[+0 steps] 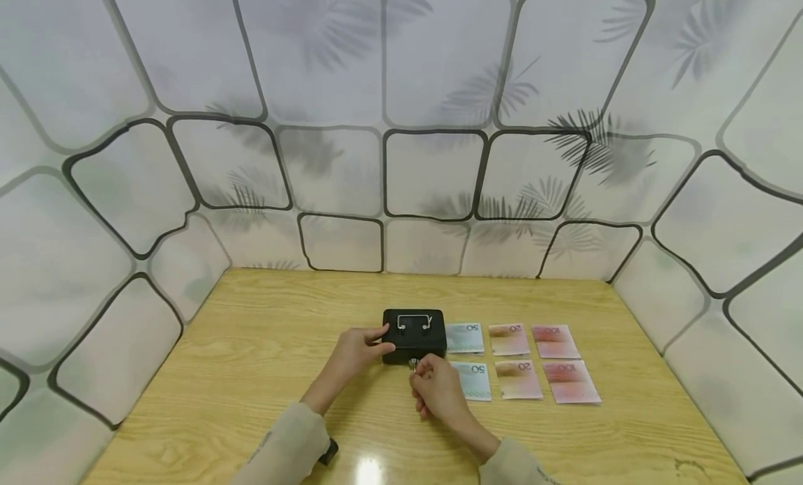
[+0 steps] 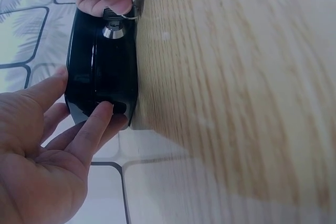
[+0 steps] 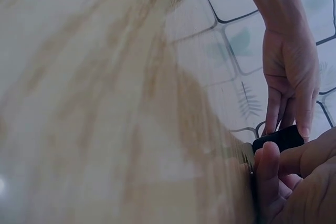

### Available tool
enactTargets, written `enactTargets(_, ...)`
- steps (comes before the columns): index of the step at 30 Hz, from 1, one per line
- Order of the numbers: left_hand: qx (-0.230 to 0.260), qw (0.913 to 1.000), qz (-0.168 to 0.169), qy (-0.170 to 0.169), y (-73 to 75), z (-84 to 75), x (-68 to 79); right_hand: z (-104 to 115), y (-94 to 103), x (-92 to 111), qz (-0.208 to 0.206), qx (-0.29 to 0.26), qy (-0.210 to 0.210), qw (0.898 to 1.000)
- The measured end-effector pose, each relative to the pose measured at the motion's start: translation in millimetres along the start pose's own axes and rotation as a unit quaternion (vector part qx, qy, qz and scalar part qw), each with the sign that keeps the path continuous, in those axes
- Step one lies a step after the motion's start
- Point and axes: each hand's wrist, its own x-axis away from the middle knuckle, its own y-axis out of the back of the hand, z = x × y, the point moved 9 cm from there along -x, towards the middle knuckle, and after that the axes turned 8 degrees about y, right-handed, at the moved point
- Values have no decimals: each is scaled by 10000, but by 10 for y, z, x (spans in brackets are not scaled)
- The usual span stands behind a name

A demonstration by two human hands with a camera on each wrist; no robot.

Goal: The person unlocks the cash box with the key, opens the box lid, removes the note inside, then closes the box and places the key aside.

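Note:
A black cash box [image 1: 423,341] with a wire handle [image 1: 410,318] on its lid lies shut on the wooden table. My left hand [image 1: 357,352] holds the box by its left end, fingers spread over its top and front edges. In the left wrist view, a silver lock [image 2: 113,31] sticks out of the front of the box. A key [image 2: 112,14] sits at the lock, its head pinched between the thumb and fingers of my right hand [image 1: 440,391]. The right wrist view hides the key behind the fingers.
Right of the box lie two rows of banknotes on the table [image 1: 263,373]: green 50s [image 1: 475,382], pinkish 20s [image 1: 518,380] and red 100s [image 1: 572,382]. The nearest notes lie close to the box and my right hand. A patterned wall covering [image 1: 433,171] encloses the table's back and sides.

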Motion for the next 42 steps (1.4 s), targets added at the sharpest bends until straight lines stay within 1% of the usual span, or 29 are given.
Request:
enactTargets(6,-54,10000,-18,10,5,-6,8,1,13,-13,-48,-10,142,9999)
enactTargets(14,6,10000,5,44,13,-13,19,-34,11,-30,-79,-5,115,9999)
enactTargets(21,-135,9999,-67,-28,17,-13,17,-38,4,-25,-37,-4,98,9999)
enactTargets(27,-96,9998,-172,-105,2,-66,32,-25,-4,-24,-31,-25,154,9999)
enactTargets(35,-196,9997,-156,35,-47,-111,73,6,-11,-9,-45,103,247,9996)
enactTargets(42,-269,9993,-252,33,-35,-132,72,32,-20,8,-20,174,264,9995)
